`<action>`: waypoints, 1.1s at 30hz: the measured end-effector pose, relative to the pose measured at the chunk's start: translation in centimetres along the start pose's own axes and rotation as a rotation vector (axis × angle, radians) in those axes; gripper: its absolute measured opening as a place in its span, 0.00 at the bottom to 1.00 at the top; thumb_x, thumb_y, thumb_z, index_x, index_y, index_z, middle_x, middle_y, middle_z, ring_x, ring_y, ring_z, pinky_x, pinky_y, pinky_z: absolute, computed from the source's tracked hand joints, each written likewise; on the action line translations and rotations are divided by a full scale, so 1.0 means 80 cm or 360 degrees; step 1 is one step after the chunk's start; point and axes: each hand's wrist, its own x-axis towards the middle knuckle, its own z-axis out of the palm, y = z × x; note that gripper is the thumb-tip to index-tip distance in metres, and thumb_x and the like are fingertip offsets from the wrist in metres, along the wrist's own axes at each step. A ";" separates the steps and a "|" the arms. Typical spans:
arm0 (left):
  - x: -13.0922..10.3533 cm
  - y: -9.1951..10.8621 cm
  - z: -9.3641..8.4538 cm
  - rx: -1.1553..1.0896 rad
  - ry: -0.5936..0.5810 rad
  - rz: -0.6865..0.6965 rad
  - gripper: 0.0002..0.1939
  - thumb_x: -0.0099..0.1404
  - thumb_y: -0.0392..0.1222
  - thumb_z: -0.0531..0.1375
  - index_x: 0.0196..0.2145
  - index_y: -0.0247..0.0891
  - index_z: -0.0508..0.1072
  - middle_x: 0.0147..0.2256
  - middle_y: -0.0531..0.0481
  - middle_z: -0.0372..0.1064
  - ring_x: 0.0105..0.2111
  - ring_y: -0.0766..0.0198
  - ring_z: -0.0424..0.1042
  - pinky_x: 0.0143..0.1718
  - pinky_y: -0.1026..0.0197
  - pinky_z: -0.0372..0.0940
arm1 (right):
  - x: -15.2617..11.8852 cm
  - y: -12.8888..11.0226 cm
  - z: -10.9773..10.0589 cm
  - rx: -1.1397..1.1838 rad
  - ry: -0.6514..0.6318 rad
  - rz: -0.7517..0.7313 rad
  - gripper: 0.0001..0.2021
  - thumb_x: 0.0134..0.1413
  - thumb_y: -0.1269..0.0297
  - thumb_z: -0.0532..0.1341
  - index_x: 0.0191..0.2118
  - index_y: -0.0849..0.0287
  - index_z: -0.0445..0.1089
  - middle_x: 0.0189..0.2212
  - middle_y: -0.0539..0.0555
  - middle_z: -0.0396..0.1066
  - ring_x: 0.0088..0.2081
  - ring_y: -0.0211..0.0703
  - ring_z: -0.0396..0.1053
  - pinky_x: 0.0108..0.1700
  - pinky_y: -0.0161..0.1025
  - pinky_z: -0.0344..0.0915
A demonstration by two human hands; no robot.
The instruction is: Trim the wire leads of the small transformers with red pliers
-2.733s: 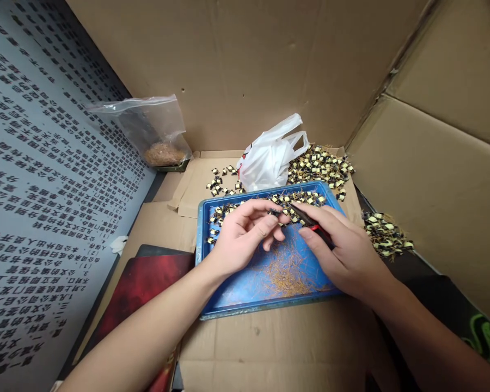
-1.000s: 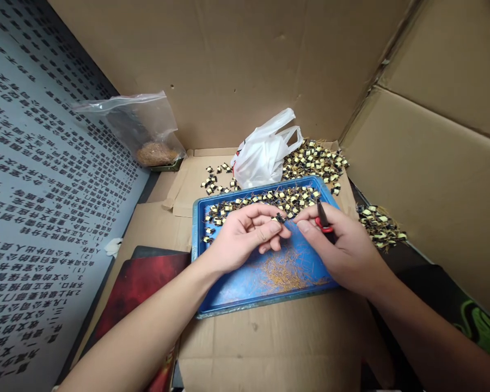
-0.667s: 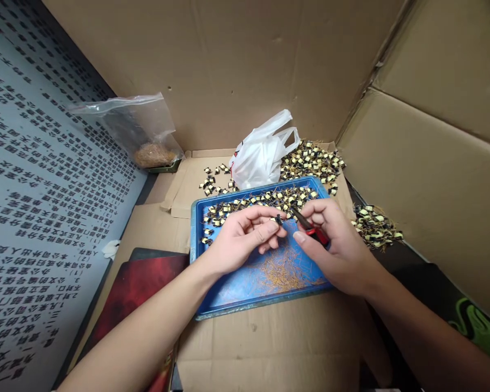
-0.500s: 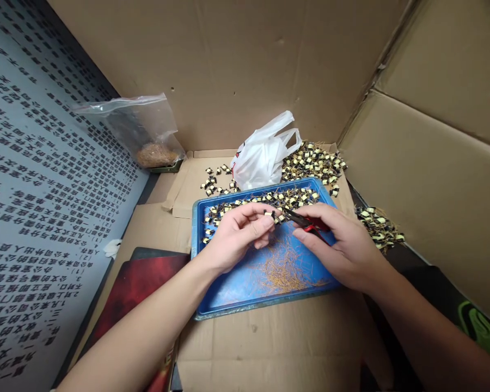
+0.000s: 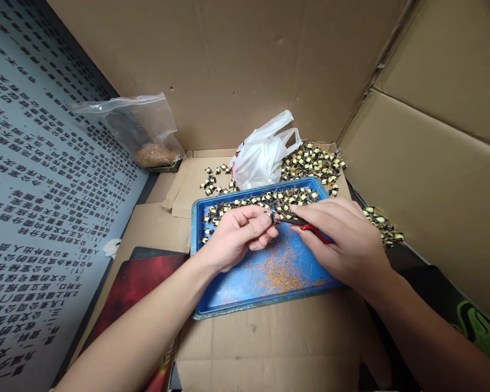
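Between thumb and fingers, my left hand (image 5: pixel 240 237) pinches a small black-and-yellow transformer (image 5: pixel 270 216), mostly hidden by the fingertips. My right hand (image 5: pixel 343 239) is closed round red-handled pliers (image 5: pixel 314 231), whose dark jaws point left and meet the transformer's edge; whether they are cutting nose or plain nose I cannot tell. Both hands are over a blue tray (image 5: pixel 228 311). Many similar transformers (image 5: pixel 228 209) lie along the tray's far side, and a heap of copper-coloured wire clippings (image 5: pixel 286 272) is spread on its floor.
Behind the tray sits a white plastic bag (image 5: pixel 259 160) beside a pile of transformers (image 5: pixel 314 163); another pile (image 5: pixel 386 226) lies at right. A clear zip bag (image 5: pixel 157 152) with copper-coloured bits stands back left. Cardboard walls (image 5: pixel 237 71) enclose the back and right. A red mat (image 5: pixel 147 288) lies left.
My right hand has turned, and the pliers' jaws have swung lower, from pointing up-left to nearly level against the transformer. My left hand has stayed nearly still.
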 end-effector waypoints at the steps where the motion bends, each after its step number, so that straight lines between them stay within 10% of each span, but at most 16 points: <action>1: 0.000 0.000 0.000 0.0002 0.0002 -0.0005 0.17 0.64 0.48 0.73 0.33 0.31 0.76 0.28 0.50 0.74 0.21 0.75 0.64 0.20 0.70 0.52 | 0.000 0.000 0.000 -0.0006 0.0007 -0.0010 0.14 0.65 0.72 0.67 0.54 0.60 0.76 0.44 0.58 0.82 0.44 0.54 0.77 0.49 0.52 0.70; 33: 0.002 0.004 0.000 -0.0058 0.0036 -0.0066 0.17 0.63 0.49 0.73 0.33 0.30 0.78 0.24 0.52 0.67 0.20 0.75 0.56 0.20 0.70 0.46 | 0.000 0.002 -0.006 -0.0305 -0.0006 -0.0090 0.16 0.65 0.72 0.66 0.56 0.57 0.77 0.45 0.56 0.82 0.45 0.53 0.75 0.48 0.50 0.67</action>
